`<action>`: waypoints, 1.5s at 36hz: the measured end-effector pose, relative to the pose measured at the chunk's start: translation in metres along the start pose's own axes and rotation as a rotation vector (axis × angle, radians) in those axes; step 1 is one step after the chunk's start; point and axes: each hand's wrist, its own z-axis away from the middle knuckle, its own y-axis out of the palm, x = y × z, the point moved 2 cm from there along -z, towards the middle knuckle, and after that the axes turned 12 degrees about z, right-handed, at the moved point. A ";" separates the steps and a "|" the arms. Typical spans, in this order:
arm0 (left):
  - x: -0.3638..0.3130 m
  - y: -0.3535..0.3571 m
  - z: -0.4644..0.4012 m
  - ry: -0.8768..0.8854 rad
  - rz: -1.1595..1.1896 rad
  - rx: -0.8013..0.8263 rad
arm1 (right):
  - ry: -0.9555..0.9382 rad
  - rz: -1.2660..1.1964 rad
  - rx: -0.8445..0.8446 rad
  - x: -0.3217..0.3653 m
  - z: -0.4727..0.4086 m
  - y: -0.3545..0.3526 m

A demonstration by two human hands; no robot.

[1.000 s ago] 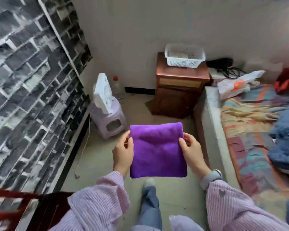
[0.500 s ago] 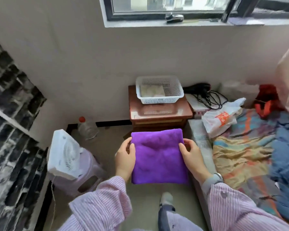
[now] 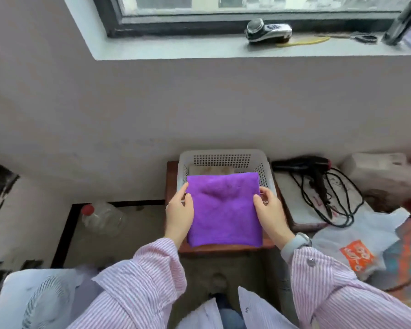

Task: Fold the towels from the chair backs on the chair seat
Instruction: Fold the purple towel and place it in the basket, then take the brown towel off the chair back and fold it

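A folded purple towel (image 3: 224, 210) is held flat between both hands in front of me. My left hand (image 3: 179, 213) grips its left edge and my right hand (image 3: 268, 212) grips its right edge. The towel hangs over the front part of a white perforated basket (image 3: 223, 159) that stands on a small brown wooden cabinet (image 3: 223, 249). A pale folded cloth lies inside the basket, partly hidden by the towel. No chair is in view.
A white fan (image 3: 40, 302) sits at lower left, with a clear plastic bottle (image 3: 102, 218) on the floor by the wall. A black hair dryer with cord (image 3: 318, 176) and a white plastic bag (image 3: 356, 248) lie to the right. The window sill (image 3: 223, 49) carries small items.
I have walked forward toward the cabinet and the view has tilted up. The towel, still held by both hands, has moved from mid-room to above the basket.
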 end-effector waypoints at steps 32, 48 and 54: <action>0.084 0.099 -0.155 0.342 -0.999 0.274 | -0.452 0.807 0.025 -0.023 -0.150 0.115; 0.120 0.110 -0.165 0.294 -0.994 0.219 | -0.528 0.943 0.281 -0.061 -0.170 0.148; 0.077 0.098 -0.157 0.249 -0.953 0.305 | -0.516 0.937 0.368 -0.027 -0.161 0.117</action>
